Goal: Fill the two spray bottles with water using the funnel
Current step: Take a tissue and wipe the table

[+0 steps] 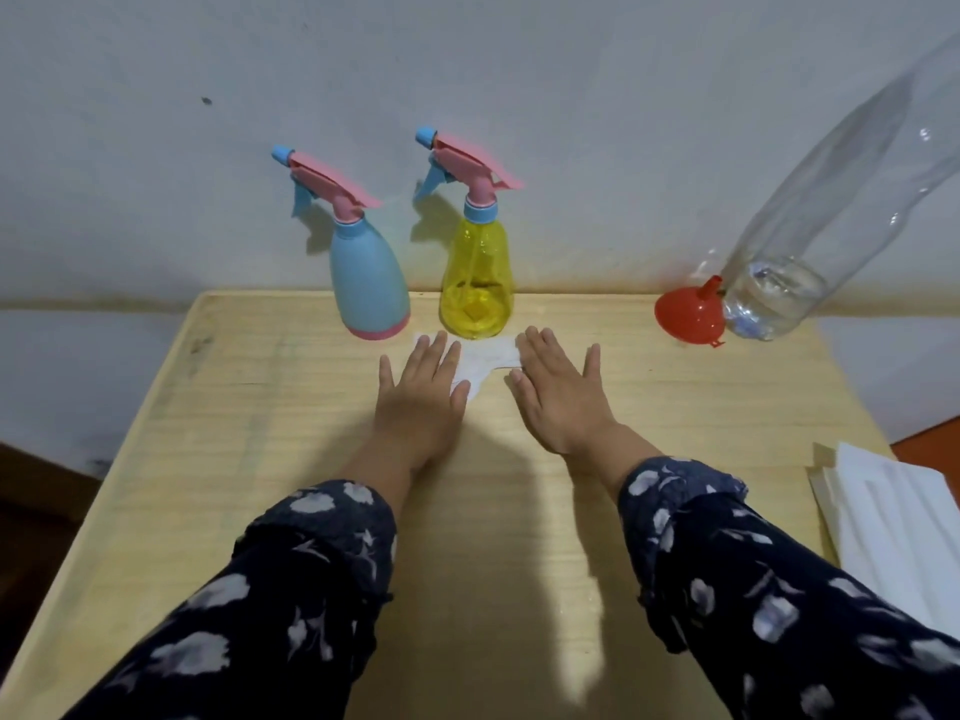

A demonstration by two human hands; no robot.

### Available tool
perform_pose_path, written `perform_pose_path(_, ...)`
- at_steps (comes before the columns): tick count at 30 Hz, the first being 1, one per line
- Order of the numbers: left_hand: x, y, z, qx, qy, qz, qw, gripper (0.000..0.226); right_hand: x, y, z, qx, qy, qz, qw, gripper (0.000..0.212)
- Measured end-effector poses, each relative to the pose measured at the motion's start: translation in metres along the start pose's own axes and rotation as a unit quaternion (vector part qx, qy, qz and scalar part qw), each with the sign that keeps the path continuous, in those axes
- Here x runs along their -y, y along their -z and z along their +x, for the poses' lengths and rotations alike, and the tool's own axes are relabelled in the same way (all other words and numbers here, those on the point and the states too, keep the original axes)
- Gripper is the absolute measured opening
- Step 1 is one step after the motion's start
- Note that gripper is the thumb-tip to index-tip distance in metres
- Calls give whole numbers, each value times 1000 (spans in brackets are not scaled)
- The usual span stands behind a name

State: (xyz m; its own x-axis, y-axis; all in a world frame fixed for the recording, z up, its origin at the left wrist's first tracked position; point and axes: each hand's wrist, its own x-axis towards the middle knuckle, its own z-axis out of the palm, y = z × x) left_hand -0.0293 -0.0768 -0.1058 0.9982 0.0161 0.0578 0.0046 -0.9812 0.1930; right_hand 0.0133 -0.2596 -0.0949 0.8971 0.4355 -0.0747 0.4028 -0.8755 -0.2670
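1. Bottles first: the blue spray bottle [370, 275] and the yellow spray bottle [477, 275] stand upright side by side at the far edge of the table [260, 459], upper middle of the frame, right against the wall [467, 59]. Both trigger heads are screwed on, so we'd say no filling has started.
2. Right side of the frame has the red funnel [690, 314] lying on its side, spout pointing up-right, touching the big clear water bottle [810, 236]. That bottle has a bit of water low down and runs up out of the top right corner.
3. Our left hand [418, 397] and right hand [558, 394] lie flat, palms down, fingers straight and spread, holding nothing. Both rest on a scrap of white paper [485, 358] just in front of the bottles.
4. What matters next: the bottles are straight ahead of our fingertips, long axis vertical. Left hand is nearer the blue one, right hand sits just before the yellow one and is clearly nearer the funnel, which is well off to the right.
5. Best guess is caps come off first.
6. Also a stack of white sheets [893, 517] at the right edge.
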Motion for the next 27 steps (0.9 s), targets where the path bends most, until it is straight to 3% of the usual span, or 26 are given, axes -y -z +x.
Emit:
perform_pose_path(4, 4, 3, -1, 87, 3, 28, 996, 55, 0, 0, -3, 29, 14, -37, 999, 63)
perform_pose_path(13, -4, 18, -51, 145, -10, 20, 989, 55, 4, -1, -56, 41, 34, -53, 997, 67)
perform_pose_path(16, -4, 19, -77, 157, -26, 15, 987, 57, 8, -2, -81, 50, 36, -62, 996, 77)
perform_pose_path(22, 1, 25, -131, 175, -79, 36, 981, 68, 16, -6, -132, 67, 37, -79, 994, 86)
perform_pose_path(27, 1, 30, -173, 180, -108, 48, 977, 94, 30, -10, -176, 74, 27, -80, 994, 87)
